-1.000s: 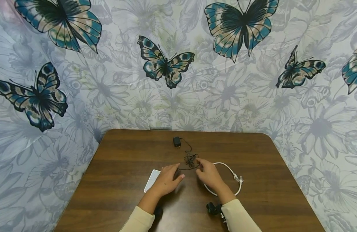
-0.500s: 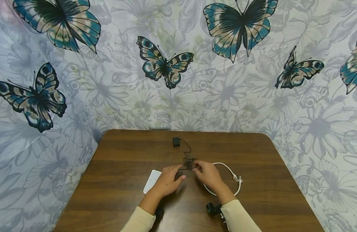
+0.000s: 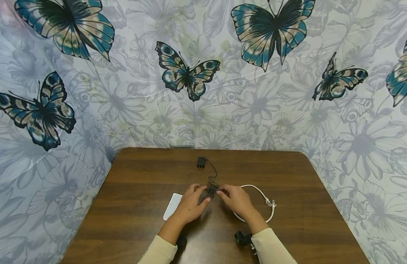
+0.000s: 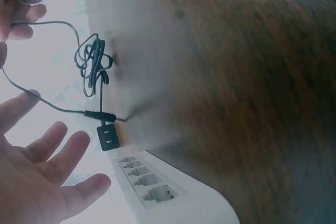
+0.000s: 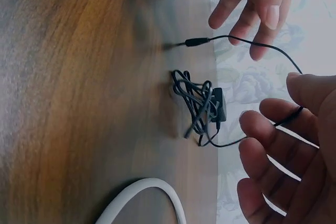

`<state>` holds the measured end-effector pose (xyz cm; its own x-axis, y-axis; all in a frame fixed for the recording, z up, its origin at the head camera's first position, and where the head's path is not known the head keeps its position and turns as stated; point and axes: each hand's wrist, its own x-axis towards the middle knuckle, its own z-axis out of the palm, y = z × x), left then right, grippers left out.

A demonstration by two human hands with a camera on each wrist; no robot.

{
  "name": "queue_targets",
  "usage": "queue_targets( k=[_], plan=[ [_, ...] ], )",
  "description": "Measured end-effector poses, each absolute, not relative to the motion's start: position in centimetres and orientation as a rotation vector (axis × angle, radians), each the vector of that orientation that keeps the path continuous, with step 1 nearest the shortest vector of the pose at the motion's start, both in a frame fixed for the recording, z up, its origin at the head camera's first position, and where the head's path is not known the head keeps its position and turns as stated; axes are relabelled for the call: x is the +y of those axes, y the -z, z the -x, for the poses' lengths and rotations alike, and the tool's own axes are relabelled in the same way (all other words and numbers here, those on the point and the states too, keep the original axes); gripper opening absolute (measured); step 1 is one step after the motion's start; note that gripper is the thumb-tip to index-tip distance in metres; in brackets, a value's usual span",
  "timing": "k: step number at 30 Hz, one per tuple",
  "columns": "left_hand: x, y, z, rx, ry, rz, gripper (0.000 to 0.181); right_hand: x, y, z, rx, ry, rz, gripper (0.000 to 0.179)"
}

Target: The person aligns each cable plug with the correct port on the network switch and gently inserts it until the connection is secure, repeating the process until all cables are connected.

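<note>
A black power adapter (image 3: pixel 201 162) lies near the back of the table, its thin cord gathered in a loose bundle (image 5: pixel 197 98). My right hand (image 3: pixel 237 201) pinches the cord (image 5: pixel 283 53) between thumb and index finger, holding a loop of it above the table. My left hand (image 3: pixel 189 206) has its fingers spread and relaxed, and the cord runs across its index finger. From there the black barrel plug (image 4: pixel 100 116) hangs free, pointing at the table. Beside the left hand lies a white box with a row of network ports (image 4: pixel 184 182), partly covered by that hand in the head view.
A white network cable (image 3: pixel 256 188) with clear plugs (image 3: pixel 271 202) lies in a loop under and right of the right hand. The brown wooden table (image 3: pixel 150 168) ends at a butterfly-patterned wall covering (image 3: pixel 203 121). A black wrist mount (image 3: pixel 243 238) sits by the right sleeve.
My right hand has shifted slightly left, closer to the left hand, carrying the cord. The cord bundle has been drawn toward the hands. The left hand has hardly moved.
</note>
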<state>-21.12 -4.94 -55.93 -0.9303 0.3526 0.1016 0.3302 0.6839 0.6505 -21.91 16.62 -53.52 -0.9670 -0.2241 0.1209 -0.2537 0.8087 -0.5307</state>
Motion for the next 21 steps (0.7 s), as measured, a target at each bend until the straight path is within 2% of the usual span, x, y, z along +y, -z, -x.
queue_targets(
  k=[11,21],
  plan=[
    [-4.7,55.5,21.3,2.94,-1.1,-0.56,0.04,16.4,53.2,21.4,-2.871,-0.854,-0.47,0.017],
    [-4.6,55.3,21.3,2.89,-1.213,-0.496,0.038,16.1,53.1,20.8,-2.89,-0.864,-0.567,0.016]
  ],
)
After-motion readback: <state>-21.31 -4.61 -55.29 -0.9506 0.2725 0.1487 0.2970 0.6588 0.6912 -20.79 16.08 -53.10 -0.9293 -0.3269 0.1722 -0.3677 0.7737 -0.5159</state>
